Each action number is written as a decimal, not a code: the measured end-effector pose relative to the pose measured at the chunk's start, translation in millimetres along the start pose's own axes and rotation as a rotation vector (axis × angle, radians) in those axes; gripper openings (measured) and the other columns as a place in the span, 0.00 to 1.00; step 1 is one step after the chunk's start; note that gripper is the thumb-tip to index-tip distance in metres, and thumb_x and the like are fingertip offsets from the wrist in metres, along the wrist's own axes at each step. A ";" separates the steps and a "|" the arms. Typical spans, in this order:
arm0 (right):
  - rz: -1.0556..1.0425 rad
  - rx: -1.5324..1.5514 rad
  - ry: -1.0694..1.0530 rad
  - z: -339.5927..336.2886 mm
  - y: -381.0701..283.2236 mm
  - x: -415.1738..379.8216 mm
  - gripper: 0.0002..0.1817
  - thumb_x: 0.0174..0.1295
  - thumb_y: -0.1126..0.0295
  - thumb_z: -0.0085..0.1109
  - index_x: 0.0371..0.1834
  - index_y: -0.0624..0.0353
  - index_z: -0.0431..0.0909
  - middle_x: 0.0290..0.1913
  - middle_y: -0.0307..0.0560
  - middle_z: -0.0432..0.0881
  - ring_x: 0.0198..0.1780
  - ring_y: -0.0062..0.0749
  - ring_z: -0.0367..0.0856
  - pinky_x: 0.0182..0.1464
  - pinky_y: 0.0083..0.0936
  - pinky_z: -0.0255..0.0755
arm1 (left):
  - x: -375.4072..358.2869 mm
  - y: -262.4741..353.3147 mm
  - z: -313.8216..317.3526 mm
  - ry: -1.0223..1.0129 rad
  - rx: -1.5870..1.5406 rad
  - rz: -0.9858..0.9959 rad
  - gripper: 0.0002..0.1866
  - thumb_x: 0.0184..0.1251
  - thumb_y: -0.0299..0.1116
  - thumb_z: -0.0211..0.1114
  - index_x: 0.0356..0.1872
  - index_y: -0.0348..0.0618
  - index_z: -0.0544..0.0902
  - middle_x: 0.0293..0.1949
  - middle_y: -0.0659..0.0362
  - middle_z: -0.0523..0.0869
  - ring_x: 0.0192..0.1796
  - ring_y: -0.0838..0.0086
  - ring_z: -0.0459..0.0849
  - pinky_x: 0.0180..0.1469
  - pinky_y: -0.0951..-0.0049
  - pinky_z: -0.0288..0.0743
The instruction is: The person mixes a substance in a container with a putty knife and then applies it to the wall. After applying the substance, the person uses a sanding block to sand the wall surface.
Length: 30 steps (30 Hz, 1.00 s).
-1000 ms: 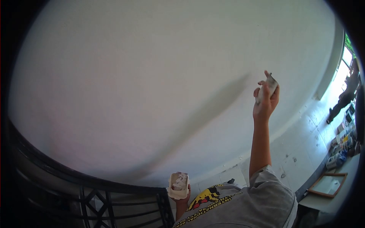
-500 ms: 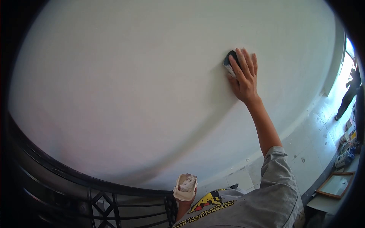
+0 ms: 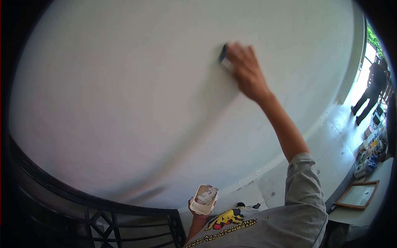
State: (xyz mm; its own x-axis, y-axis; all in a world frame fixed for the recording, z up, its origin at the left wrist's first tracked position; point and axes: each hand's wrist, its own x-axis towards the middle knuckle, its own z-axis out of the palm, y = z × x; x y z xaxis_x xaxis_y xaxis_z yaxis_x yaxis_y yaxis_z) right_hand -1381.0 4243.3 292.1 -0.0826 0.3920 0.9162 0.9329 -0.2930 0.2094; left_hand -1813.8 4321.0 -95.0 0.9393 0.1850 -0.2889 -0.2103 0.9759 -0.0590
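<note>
My right hand [image 3: 247, 74] is raised at the wall [image 3: 136, 103], blurred by motion. Its fingers close over a dark, flat hand tool [image 3: 224, 53] with a whitish lower part; most of the tool is hidden behind the fingers. Low in the view, my left hand [image 3: 192, 206] grips a small cream plastic tub [image 3: 200, 208] from the side and below. Whitish paste [image 3: 206, 196] lies inside the tub, along with a flat piece leaning at its far corner that I cannot make out.
A black metal railing [image 3: 142, 225] curves along the lower left. On the right, a wood-framed pane [image 3: 358, 194] lies on a pale surface, with several containers [image 3: 366, 167] beyond it. Another person [image 3: 371, 89] stands on the tiled floor [image 3: 326, 144] near a bright doorway.
My right hand has swept left and slightly up with the dark tool, its fingers now more bunched. The tub has shifted slightly right and up. More of the other person shows.
</note>
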 end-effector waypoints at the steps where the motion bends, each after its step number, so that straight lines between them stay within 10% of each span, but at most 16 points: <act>1: -0.078 0.021 -0.107 3.0 -12.5 -8.5 0.27 0.65 0.77 0.60 0.69 0.57 0.74 0.79 0.43 0.64 0.81 0.42 0.57 0.80 0.53 0.48 | -1.4 -1.1 8.5 0.047 0.073 0.018 0.37 0.59 0.62 0.60 0.66 0.53 0.79 0.67 0.51 0.78 0.69 0.44 0.76 0.65 0.40 0.74; 13: 0.337 -0.144 0.278 4.7 100.7 -13.1 0.24 0.74 0.72 0.52 0.73 0.60 0.69 0.79 0.50 0.64 0.82 0.48 0.55 0.80 0.52 0.48 | -14.1 -20.5 8.0 0.139 0.164 0.208 0.34 0.60 0.63 0.62 0.65 0.58 0.79 0.67 0.57 0.79 0.69 0.50 0.75 0.67 0.43 0.70; 21: -0.110 -0.152 -0.156 22.2 114.7 -55.0 0.24 0.68 0.75 0.56 0.69 0.56 0.75 0.78 0.42 0.66 0.80 0.38 0.60 0.80 0.48 0.53 | -16.0 -41.2 10.5 0.190 -0.045 0.297 0.38 0.60 0.66 0.59 0.68 0.56 0.77 0.69 0.56 0.78 0.71 0.49 0.73 0.70 0.39 0.65; 30: 0.520 -0.182 0.290 35.9 205.9 5.9 0.28 0.71 0.72 0.53 0.75 0.60 0.66 0.79 0.49 0.63 0.81 0.51 0.55 0.79 0.51 0.51 | -21.1 -47.0 31.4 0.138 0.026 0.305 0.37 0.60 0.65 0.58 0.68 0.57 0.77 0.69 0.56 0.77 0.71 0.48 0.73 0.68 0.37 0.66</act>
State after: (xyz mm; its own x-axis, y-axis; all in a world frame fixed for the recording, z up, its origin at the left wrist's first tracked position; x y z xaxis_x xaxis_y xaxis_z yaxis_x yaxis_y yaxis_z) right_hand -1176.9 4216.6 328.4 0.2511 -0.0875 0.9640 0.8039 -0.5360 -0.2580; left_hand -1815.3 4274.8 -56.1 0.7885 0.4531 -0.4160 -0.4673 0.8810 0.0739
